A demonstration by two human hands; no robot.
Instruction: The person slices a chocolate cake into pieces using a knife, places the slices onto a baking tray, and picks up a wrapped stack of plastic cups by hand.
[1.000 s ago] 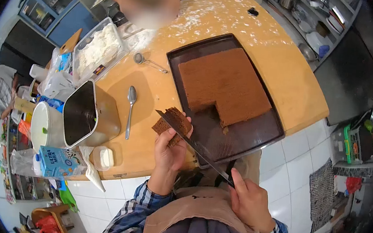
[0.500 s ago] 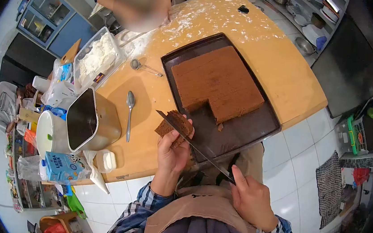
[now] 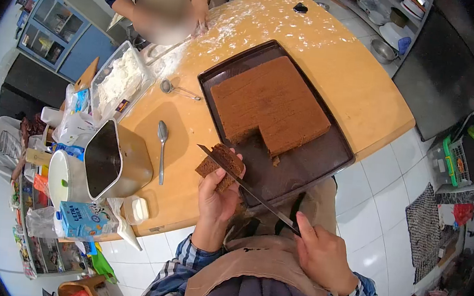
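My left hand [image 3: 215, 206] is closed around a cut piece of chocolate sponge cake [image 3: 206, 168], held up beside the tray's near left corner. In my right hand [image 3: 322, 258] is the handle of a long knife, its blade [image 3: 263, 200] slanting up and left across the piece. The blade appears to touch the piece; how deep it sits I cannot tell. A large chocolate sponge cake [image 3: 270, 100] lies on the dark baking tray [image 3: 318, 168], a notch cut from its near left corner. A few crumbs lie by the notch.
Left of the tray are a small strainer [image 3: 167, 86], a spoon [image 3: 162, 146], a tall metal tin [image 3: 142, 167], a tub of white flour-like powder [image 3: 143, 85] and a blue milk carton [image 3: 78, 221]. Across the floury table [image 3: 367, 103], a co-worker's hand [image 3: 200, 18] rests on the surface.
The view has shifted slightly, so the tray and cake sit a little further left. My hands, the knife and the cake piece keep nearly the same position. The co-worker's hand has moved slightly.
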